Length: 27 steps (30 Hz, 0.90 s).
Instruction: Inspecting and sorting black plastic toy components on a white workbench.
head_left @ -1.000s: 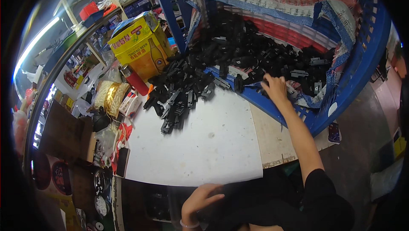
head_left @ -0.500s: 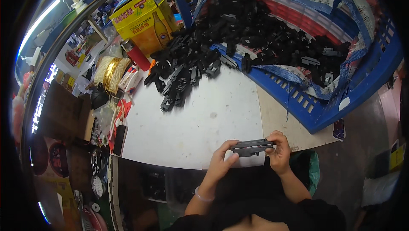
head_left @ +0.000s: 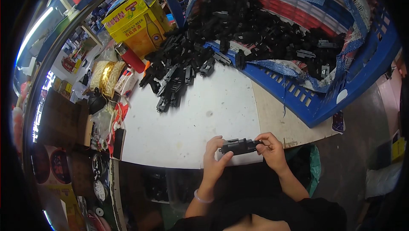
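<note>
Between my two hands is a long black plastic part (head_left: 240, 146), held level over the near edge of the white tabletop (head_left: 187, 124). My left hand (head_left: 214, 156) grips its left end, thumb in front and fingers behind. The right end is pinched by the fingertips of my right hand (head_left: 272, 152). Farther off lies a heap of similar black parts (head_left: 174, 71), spilling onto the table from a blue plastic basket (head_left: 317, 114). The exact kind of part cannot be made out.
A striped woven sack (head_left: 298, 75) lines the basket at the back right. On the left stand a yellow carton (head_left: 136, 24), a red cylinder (head_left: 133, 59) and a bundle of cream cord (head_left: 104, 75). A dark phone-like slab (head_left: 119, 143) lies at the table's left edge.
The black part has been turned, now showing a more solid, wider face instead of its slotted side. Both hands have shifted slightly left with it, and the whole view has shifted a little.
</note>
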Motion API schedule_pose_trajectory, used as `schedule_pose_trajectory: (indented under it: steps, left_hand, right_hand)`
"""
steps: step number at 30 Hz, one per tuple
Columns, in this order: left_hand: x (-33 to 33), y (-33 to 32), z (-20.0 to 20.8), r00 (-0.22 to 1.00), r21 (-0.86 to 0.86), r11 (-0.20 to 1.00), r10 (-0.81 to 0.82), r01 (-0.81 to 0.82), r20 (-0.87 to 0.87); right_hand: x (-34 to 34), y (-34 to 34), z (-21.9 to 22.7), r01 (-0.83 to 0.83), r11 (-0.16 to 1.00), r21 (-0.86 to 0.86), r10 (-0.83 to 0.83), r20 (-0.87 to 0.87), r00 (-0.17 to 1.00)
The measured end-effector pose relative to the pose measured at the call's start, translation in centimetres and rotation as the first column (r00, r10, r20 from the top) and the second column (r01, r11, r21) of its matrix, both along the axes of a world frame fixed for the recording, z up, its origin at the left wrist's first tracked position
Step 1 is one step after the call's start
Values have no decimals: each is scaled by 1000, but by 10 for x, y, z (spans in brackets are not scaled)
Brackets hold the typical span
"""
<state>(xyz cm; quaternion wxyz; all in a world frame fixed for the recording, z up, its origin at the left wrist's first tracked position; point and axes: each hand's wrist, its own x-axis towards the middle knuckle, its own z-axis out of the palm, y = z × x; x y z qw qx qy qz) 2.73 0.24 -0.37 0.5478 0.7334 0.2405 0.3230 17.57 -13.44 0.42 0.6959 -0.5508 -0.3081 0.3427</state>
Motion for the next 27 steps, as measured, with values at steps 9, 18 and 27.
schedule_pose_trajectory:
  steps: [9, 18, 27]
  left_hand:
    - [6, -13, 14, 997, -143, 989, -20, 30, 71]
    - [6, -17, 20, 993, -152, 987, -26, 44, 119]
    - [7, -14, 12, 996, -142, 989, -33, 44, 80]
  right_hand:
    - [-5, -13, -1, 174, 985, 5, -172, 180, 969]
    - [-6, -15, 1, 201, 980, 4, -190, 340, 921]
    - [-8, -14, 0, 229, 973, 21, -226, 258, 939]
